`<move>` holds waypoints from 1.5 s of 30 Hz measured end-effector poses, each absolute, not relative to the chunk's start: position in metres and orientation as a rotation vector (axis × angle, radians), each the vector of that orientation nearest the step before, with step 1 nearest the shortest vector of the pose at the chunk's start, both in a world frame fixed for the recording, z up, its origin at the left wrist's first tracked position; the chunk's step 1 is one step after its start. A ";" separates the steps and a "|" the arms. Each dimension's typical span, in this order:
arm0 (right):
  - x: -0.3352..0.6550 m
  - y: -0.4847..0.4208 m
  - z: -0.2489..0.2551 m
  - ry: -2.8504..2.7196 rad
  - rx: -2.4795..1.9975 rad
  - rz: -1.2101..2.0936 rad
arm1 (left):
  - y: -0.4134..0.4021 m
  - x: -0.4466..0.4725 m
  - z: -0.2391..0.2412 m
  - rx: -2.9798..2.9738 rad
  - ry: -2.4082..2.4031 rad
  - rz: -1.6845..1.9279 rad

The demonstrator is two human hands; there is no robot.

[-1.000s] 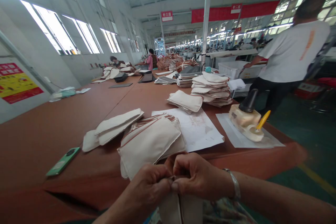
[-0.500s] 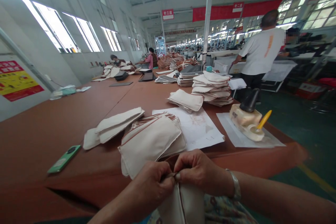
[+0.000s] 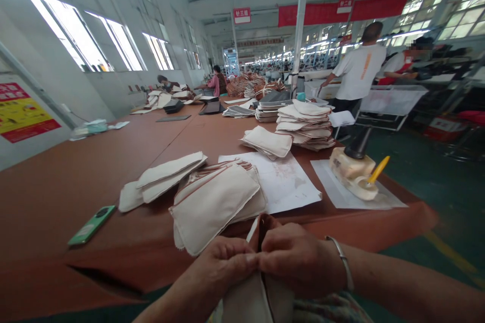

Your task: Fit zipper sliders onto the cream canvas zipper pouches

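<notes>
At the table's near edge, my left hand [image 3: 223,265] and my right hand [image 3: 297,257] meet, both closed on one cream fabric piece with brown edging [image 3: 244,300]. Fingertips of the two hands pinch it along its middle seam, almost touching each other. The piece hangs down over my lap, and its brown inner side shows above my fingers. Just beyond my hands lies a pile of similar cream pieces [image 3: 217,202] with brown edges. A smaller group of cream pieces [image 3: 166,179] rests to the left of that pile.
A white paper sheet [image 3: 288,186] lies behind the pile. To the right stands a cream glue-like container [image 3: 350,171] with a yellow-handled tool [image 3: 379,169]. A green phone [image 3: 92,224] lies at left. Stacked pieces [image 3: 305,126] stand farther back. A person in a white shirt [image 3: 361,70] stands beyond.
My right hand has turned over, knuckles now more forward, and the fabric piece's top has opened upward. The person in the white shirt has moved left, uncovering another person.
</notes>
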State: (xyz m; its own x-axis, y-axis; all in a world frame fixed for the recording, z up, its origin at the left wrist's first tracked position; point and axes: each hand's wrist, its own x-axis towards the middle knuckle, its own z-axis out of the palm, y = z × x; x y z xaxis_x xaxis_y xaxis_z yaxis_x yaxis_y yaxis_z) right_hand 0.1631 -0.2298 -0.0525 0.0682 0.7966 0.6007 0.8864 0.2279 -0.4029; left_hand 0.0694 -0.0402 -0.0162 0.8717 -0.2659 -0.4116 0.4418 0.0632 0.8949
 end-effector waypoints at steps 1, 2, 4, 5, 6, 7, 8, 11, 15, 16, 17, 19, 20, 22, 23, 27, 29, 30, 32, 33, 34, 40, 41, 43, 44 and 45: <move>0.164 -0.231 -0.052 -1.779 -1.589 -0.193 | -0.040 0.069 -0.017 1.423 0.146 -0.569; 0.163 -0.233 -0.051 -1.809 -1.610 -0.232 | -0.038 0.069 -0.018 1.447 0.136 -0.581; 0.161 -0.235 -0.051 -1.827 -1.625 -0.294 | -0.035 0.068 -0.019 1.517 0.092 -0.595; 0.158 -0.237 -0.050 -1.826 -1.603 -0.313 | -0.033 0.068 -0.019 1.554 0.060 -0.603; 0.156 -0.239 -0.049 -1.814 -1.557 -0.312 | -0.031 0.068 -0.018 1.590 0.030 -0.609; 0.153 -0.241 -0.048 -1.771 -1.511 -0.274 | -0.030 0.067 -0.018 1.626 0.006 -0.613; 0.150 -0.243 -0.047 -1.683 -1.479 -0.198 | -0.029 0.066 -0.016 1.668 -0.017 -0.612; 0.146 -0.247 -0.041 -1.246 -1.525 0.216 | -0.030 0.065 -0.009 1.844 -0.069 -0.571; 0.154 -0.242 -0.032 -1.171 -1.466 0.653 | -0.037 0.064 0.005 2.060 -0.134 -0.511; 0.157 -0.241 -0.031 -1.213 -1.419 0.694 | -0.038 0.064 0.008 2.086 -0.146 -0.506; 0.160 -0.239 -0.030 -1.245 -1.381 0.716 | -0.040 0.063 0.010 2.106 -0.159 -0.499; 0.163 -0.237 -0.030 -1.294 -1.347 0.731 | -0.041 0.063 0.011 2.123 -0.179 -0.461; 0.164 -0.237 -0.032 -1.310 -1.351 0.734 | -0.041 0.063 0.010 2.115 -0.182 -0.435; 0.165 -0.237 -0.039 -1.307 -1.382 0.734 | -0.041 0.062 0.004 2.040 -0.159 -0.405; 0.165 -0.237 -0.043 -1.288 -1.408 0.723 | -0.042 0.062 0.000 1.973 -0.131 -0.416; 0.172 -0.238 -0.051 -1.243 -1.445 0.712 | -0.043 0.065 -0.009 1.879 -0.094 -0.402; 0.176 -0.238 -0.045 -1.255 -1.405 0.777 | -0.044 0.068 -0.008 2.012 -0.153 -0.313; 0.178 -0.238 -0.041 -1.256 -1.388 0.810 | -0.045 0.070 -0.006 2.085 -0.182 -0.259; 0.181 -0.236 -0.035 -1.248 -1.388 0.824 | -0.043 0.073 -0.003 2.171 -0.212 -0.171; 0.181 -0.236 -0.033 -1.238 -1.398 0.817 | -0.041 0.074 -0.002 2.184 -0.211 -0.147; 0.182 -0.235 -0.032 -1.223 -1.414 0.810 | -0.039 0.075 -0.002 2.177 -0.197 -0.148; 0.195 -0.239 -0.030 -1.217 -1.458 0.816 | -0.018 0.072 0.003 1.854 -0.047 -0.403; 0.197 -0.240 -0.028 -1.231 -1.463 0.819 | -0.017 0.072 0.004 1.803 -0.033 -0.431; 0.199 -0.241 -0.024 -1.255 -1.477 0.825 | -0.019 0.073 0.004 1.737 0.017 -0.448; 0.200 -0.241 -0.022 -1.266 -1.482 0.826 | -0.021 0.074 0.004 1.718 0.054 -0.438; 0.200 -0.241 -0.022 -1.277 -1.486 0.825 | -0.024 0.076 0.003 1.697 0.096 -0.425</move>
